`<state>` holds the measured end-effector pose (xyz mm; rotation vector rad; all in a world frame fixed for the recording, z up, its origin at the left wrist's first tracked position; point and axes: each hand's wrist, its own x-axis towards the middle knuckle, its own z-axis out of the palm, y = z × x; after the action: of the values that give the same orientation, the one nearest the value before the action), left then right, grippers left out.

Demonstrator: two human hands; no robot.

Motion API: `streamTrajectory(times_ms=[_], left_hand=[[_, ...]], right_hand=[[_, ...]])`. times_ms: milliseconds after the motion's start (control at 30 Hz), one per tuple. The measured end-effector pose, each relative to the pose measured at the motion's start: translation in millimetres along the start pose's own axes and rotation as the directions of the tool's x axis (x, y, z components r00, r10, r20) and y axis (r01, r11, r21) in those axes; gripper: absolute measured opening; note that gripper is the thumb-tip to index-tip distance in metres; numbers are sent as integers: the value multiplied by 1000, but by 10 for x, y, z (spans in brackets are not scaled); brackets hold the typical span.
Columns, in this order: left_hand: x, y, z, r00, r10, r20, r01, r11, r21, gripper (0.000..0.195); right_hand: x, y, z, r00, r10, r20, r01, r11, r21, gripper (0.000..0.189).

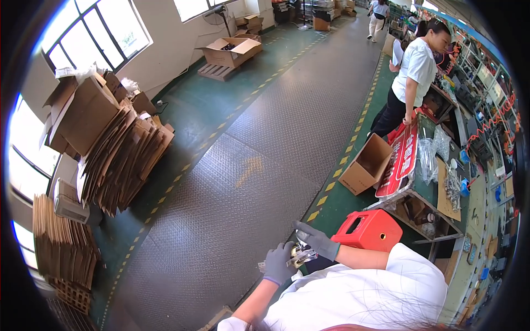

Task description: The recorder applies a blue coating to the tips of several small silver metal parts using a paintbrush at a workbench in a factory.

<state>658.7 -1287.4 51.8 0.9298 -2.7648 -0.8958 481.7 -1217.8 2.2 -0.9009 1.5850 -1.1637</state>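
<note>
Both hands wear grey gloves and are close together in front of my body, at the bottom middle of the head view. My left hand [279, 263] is closed around several shiny metal parts [305, 256], with a flat perforated metal end sticking out past its outer side. Just above, my right hand [319, 241] curls over the same cluster, a bright piece showing under its fingers. The exact shape of the parts is partly hidden by the gloves.
A red plastic box [372, 231] stands beside my right arm. Beyond it are an open carton [366, 165], a red sign [399, 165] and a cluttered workbench [466, 207]. A person [416, 76] stands there. Stacked flattened cardboard [128, 161] lines the left, across the metal walkway [232, 198].
</note>
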Motion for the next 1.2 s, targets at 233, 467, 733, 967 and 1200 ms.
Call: streamTrajectory(times_ms=[233, 467, 733, 967, 1200], left_hand=[[1663, 45, -218, 999, 37, -4, -37, 999, -9, 52], [3807, 176, -789, 999, -25, -19, 25, 1000, 1, 58], [5781, -937, -1077, 916, -358, -179, 284, 896, -340, 54], [8017, -2265, -1266, 796, -588, -141, 345, 633, -693, 56], [11239, -2338, -2112, 920, -387, -68, 286, 779, -558, 53]], right_hand=[[1370, -246, -976, 992, 91, 90, -112, 961, 255, 41], [3278, -861, -2309, 963, 269, -33, -201, 792, 576, 40], [5389, -1295, -3325, 972, 171, -163, -52, 825, 562, 38], [7584, -1328, -4915, 924, 51, -379, -191, 920, -342, 46], [8045, 6, -6538, 556, 676, -484, -819, 346, -458, 46]])
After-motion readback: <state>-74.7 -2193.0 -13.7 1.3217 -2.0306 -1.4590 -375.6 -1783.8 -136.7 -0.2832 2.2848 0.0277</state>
